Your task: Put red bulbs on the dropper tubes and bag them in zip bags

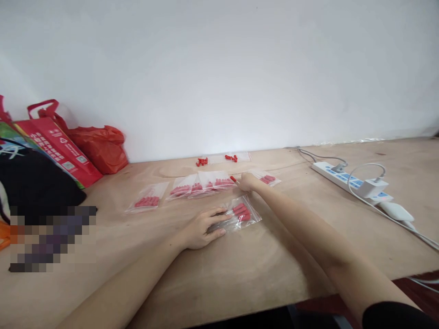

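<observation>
My left hand point(204, 226) lies on the table with its thumb and fingers apart. Its fingertips touch the left end of a clear plastic bag point(252, 218). Several red-handled pieces point(242, 211) with thin, shiny shafts are in that bag. Beyond it, my right hand point(247, 182) pinches one slim red-ended stick point(233, 179), red end pointing up and left. An overlapping row of zip bags point(209, 183) with similar red pieces lies just left of this hand. Another filled bag point(269, 178) is partly behind it, and one more point(147, 198) lies farther left.
Small loose red pieces point(202, 161) lie near the wall, beside a flat clear bag point(243, 156) with more red pieces on it. A white power strip point(325, 172) with plugs and cables is at right. Red shopping bags point(58, 146) and a black bag point(34, 183) stand at left.
</observation>
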Available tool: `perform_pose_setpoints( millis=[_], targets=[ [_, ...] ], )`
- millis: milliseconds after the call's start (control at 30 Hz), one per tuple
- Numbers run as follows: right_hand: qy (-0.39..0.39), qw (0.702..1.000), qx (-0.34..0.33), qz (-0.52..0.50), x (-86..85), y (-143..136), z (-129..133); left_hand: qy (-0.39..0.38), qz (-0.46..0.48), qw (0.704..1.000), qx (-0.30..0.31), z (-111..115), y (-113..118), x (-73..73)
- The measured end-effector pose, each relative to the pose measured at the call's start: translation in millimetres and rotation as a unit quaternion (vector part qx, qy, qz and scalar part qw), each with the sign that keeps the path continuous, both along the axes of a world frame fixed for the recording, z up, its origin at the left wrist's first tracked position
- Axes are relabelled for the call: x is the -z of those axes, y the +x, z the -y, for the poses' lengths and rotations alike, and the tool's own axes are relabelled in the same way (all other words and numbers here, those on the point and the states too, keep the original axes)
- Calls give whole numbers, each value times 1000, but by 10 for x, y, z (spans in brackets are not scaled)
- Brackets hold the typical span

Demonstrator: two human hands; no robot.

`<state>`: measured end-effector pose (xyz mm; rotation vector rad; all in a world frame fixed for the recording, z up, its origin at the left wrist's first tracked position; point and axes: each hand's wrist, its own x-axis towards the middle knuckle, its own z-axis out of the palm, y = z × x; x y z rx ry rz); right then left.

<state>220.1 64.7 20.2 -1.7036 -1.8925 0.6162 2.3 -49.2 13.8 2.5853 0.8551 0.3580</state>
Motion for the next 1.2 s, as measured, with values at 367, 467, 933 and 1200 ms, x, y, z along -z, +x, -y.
perform_pose_setpoints(
  millis=[367, 467, 933, 1200],
  targets=[
    [-14, 947, 39, -318, 127, 614, 573, 4, -17, 1000, -6, -2, 8, -7],
    [5, 914, 32, -405, 208, 537, 723, 0, -20, 1000, -11, -5, 19, -10],
    [-7, 824, 99, -558, 327, 163, 850, 5, -17, 1000, -17, 11, 10, 8],
    [-43, 875, 61, -479, 280, 221, 910, 6, -18, 1000, -22, 3, 0, 14]
  ],
)
